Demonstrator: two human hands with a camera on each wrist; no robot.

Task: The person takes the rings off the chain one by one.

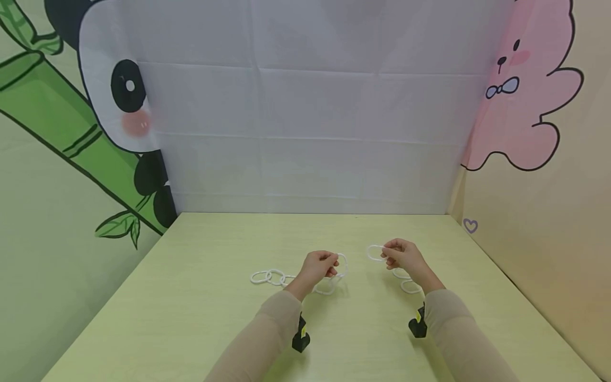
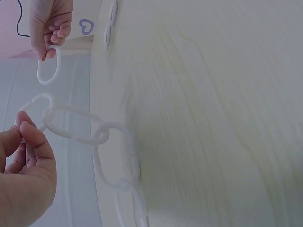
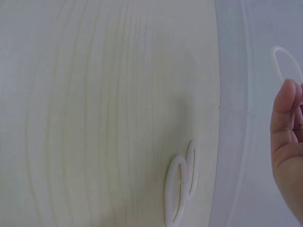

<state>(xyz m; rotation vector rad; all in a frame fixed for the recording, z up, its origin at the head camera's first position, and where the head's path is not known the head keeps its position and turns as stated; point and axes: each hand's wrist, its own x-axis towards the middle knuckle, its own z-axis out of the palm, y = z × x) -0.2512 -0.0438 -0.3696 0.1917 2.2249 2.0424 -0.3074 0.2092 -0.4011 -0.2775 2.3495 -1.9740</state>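
My left hand (image 1: 316,269) pinches the end link of a white plastic chain (image 2: 100,137) between thumb and fingertips. From that raised link the chain slopes down to the tabletop, and its far end (image 1: 269,276) lies to the left, partly behind the hand and wrist. Off to the right, my right hand (image 1: 404,258) holds up a single white oval link (image 2: 39,72) by one end, its other end pointing toward the left hand. A gap separates this link from the chain. Below the right hand, two white links (image 3: 169,187) lie on the table, partly overlapping in the right wrist view.
The pale wood-grain table (image 1: 191,318) reaches back to a white cloth wall (image 1: 310,106). Side walls carry a panda with bamboo (image 1: 71,116) and a pink bear (image 1: 530,116). Black wrist devices hang under the left sleeve (image 1: 267,334) and the right sleeve (image 1: 458,329).
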